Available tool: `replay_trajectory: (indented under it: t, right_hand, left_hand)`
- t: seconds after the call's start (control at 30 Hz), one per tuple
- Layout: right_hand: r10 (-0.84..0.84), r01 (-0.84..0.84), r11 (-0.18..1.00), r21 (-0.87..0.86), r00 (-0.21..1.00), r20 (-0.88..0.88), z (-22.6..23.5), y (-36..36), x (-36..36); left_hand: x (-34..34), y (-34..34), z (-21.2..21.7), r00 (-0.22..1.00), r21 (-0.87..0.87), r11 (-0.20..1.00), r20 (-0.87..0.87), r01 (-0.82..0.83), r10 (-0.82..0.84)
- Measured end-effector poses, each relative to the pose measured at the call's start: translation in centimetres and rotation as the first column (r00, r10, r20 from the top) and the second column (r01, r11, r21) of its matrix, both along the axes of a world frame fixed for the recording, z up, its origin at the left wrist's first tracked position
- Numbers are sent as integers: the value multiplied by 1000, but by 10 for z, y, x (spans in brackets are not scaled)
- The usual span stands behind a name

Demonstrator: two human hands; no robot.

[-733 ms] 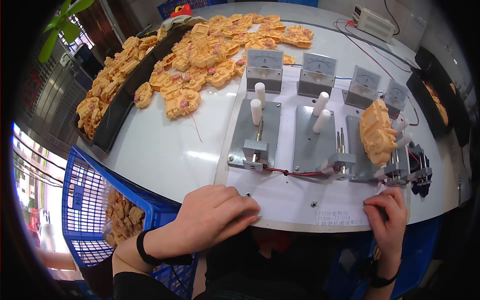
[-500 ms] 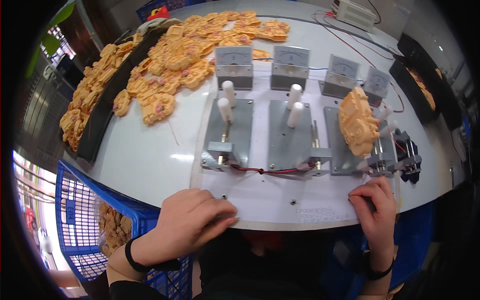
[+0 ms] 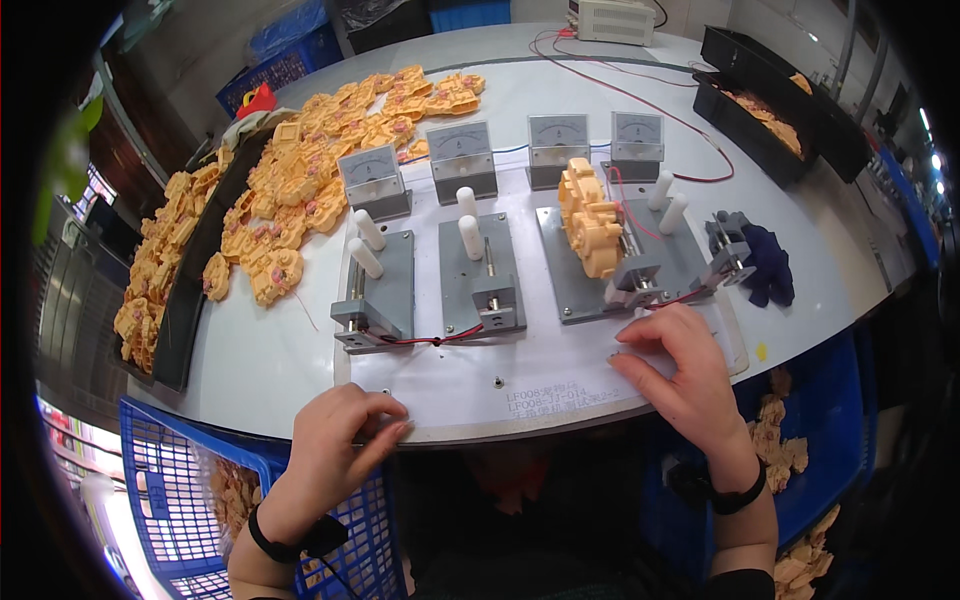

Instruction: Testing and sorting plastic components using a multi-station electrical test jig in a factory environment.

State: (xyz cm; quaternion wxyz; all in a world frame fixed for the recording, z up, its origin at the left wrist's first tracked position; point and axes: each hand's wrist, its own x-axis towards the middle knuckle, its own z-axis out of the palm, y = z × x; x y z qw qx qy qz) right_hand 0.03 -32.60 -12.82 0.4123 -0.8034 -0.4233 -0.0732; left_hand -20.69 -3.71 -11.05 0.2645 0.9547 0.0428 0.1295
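Observation:
My left hand rests by the front edge of a white panel, fingers loosely bent, thumb apart and nothing held. A small toggle switch sits just beyond it. Over the panel's right part, my right hand has its thumb and forefinger spread, also empty. Beyond that hand, a yellow-orange plastic molded housing stands upright on a grey test fixture, next to a metal clamp block. Other grey fixtures to the left carry white posts and no housing.
Several analog meters line the panel's back. Yellow-orange housings lie heaped at left, beside a filled black tray. Dark cloth lies right. Blue crates hold more parts below. A power supply stands far back.
The view has shifted, so the fixtures appear farther left. My right thumb and forefinger have spread apart from near a switch. The housing remains standing on its fixture.

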Motion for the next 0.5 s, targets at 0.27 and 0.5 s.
replay_trajectory:
  t: [0.27,0.5]
  right_hand:
    - [64,-30,979,202,984,-165,-1,-7,0]
    - [92,-70,977,202,991,-101,-1,-13,4]
  left_hand:
    - [-2,-13,16,998,140,990,-63,-9,17]
    - [5,-28,22,998,190,981,-61,38,-27]
